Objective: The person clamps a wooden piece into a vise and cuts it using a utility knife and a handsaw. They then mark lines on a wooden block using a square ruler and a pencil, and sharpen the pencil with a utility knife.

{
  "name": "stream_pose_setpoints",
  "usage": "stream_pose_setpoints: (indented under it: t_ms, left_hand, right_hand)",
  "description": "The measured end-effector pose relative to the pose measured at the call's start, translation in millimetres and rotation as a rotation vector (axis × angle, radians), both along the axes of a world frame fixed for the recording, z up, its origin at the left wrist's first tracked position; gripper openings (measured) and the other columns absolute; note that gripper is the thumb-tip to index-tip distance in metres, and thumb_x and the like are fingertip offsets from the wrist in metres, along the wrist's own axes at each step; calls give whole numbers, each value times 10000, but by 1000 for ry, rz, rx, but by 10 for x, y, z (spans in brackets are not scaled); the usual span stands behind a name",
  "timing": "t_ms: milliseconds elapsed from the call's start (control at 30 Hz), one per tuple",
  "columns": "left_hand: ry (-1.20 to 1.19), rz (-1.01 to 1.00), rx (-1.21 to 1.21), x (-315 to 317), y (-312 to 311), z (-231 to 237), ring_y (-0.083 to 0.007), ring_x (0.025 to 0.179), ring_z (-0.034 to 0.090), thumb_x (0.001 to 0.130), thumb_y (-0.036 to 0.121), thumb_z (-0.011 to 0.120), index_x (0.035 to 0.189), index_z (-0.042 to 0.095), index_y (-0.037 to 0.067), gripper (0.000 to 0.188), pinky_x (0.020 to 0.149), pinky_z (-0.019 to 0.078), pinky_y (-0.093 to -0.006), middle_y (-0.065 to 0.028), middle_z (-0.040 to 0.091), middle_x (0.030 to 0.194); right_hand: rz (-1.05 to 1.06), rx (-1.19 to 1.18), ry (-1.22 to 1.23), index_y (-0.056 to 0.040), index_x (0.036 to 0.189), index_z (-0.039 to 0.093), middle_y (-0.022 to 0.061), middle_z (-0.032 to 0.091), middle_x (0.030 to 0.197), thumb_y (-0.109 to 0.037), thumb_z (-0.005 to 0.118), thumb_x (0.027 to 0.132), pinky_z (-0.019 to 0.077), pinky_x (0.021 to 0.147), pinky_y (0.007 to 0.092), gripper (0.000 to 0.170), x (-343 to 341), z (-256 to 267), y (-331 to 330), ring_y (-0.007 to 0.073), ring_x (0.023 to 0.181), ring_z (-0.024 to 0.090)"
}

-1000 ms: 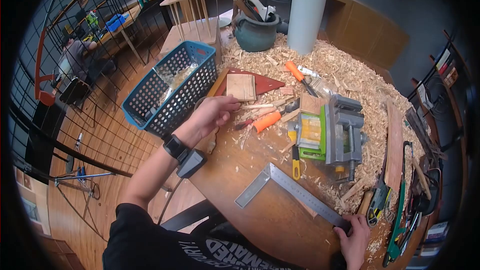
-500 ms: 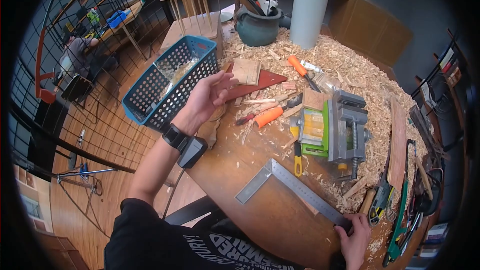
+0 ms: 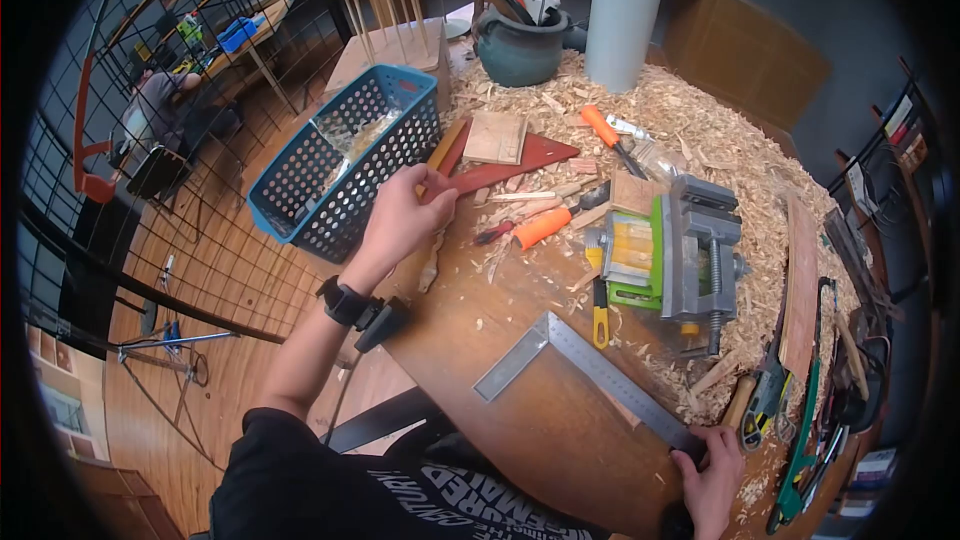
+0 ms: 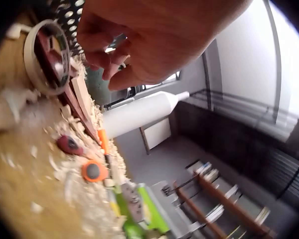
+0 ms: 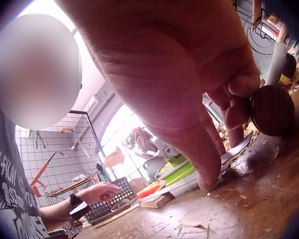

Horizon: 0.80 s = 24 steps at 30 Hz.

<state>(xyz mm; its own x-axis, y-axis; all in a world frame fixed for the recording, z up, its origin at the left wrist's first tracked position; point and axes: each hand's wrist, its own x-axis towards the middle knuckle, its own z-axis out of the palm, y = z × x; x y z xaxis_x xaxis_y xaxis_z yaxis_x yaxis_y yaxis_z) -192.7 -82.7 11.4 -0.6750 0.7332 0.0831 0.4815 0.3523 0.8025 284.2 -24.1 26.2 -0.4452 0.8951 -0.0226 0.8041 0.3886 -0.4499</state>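
Observation:
My left hand (image 3: pixel 405 210), fingers loosely curled and holding nothing, hovers over the bench's left edge beside the blue perforated basket (image 3: pixel 350 155). Close below it, the left wrist view shows a pale ring like a tape roll (image 4: pixel 30 59). Just beyond its fingertips a square wooden board (image 3: pixel 495 137) lies on a flat red triangular piece (image 3: pixel 535 158). My right hand (image 3: pixel 712 470) pinches the blade end of a metal try square (image 3: pixel 605 375) against the benchtop, thumb on the near side and fingers on the far side.
A vise with green parts (image 3: pixel 690 250) stands amid wood shavings (image 3: pixel 690 130). Orange-handled tools (image 3: pixel 540 229) and a yellow-handled one (image 3: pixel 601 320) lie around it. Saws and other tools (image 3: pixel 790 460) line the right edge. A pot (image 3: pixel 520 50) and a white bottle (image 3: pixel 627 15) stand behind.
My left hand has drawn back from the wooden board toward the basket, its fingers curling more. The board sits farther back on the red piece. My right hand stays on the try square.

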Motion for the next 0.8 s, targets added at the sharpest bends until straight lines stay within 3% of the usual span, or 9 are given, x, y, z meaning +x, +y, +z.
stream_pose_setpoints:
  t_ms: [33,67,167,300,500,733,800]
  left_hand:
    - [486,-5,-125,-6,-32,-3,-199,736,654,872,256,725,1021,662,15,290,654,519,-306,-109,654,971]
    - [517,51,-252,73,-64,50,-302,840,678,825,300,757,1036,666,21,362,738,542,-387,-144,631,1012]
    - [551,-36,-389,125,-158,-7,-337,920,668,812,314,770,1027,678,23,373,775,545,-406,-173,604,1101]
    - [523,-91,-370,156,-207,-115,-347,985,654,796,259,783,1009,677,14,342,827,547,-423,-194,580,1130]
    - [565,-91,-268,176,-240,-97,-371,892,647,863,138,688,944,644,4,162,767,544,-448,-175,574,1077]
    - [743,-143,-283,319,-360,-31,-364,768,627,885,105,627,945,569,27,114,634,527,-437,-148,554,1002]
    - [823,-248,-305,412,-427,6,-352,742,623,877,95,624,965,573,33,119,612,524,-423,-140,551,998]
  right_hand:
    - [3,-2,1,-20,989,672,90,547,885,-18,813,634,416,616,353,382,5,-4,1,230,632,497]
    - [-2,-9,5,-19,988,671,91,548,885,-18,812,635,414,611,350,380,8,-7,2,229,629,496]
    - [-6,-4,15,-17,986,670,91,549,885,-18,809,637,411,605,346,376,5,-26,5,227,626,495]
    - [-8,-5,12,-16,987,669,89,549,879,-15,806,636,411,604,346,377,0,-9,5,226,623,494]
    - [8,9,-3,-14,991,667,87,548,879,-11,804,634,415,612,343,383,-12,-8,6,224,623,495]
    - [-23,-12,-6,-12,989,664,85,548,888,-8,800,634,415,613,341,381,-28,-1,-4,221,623,496]
    - [-8,5,-8,-9,992,664,83,548,890,-3,799,636,413,608,338,381,-38,8,-7,218,621,494]
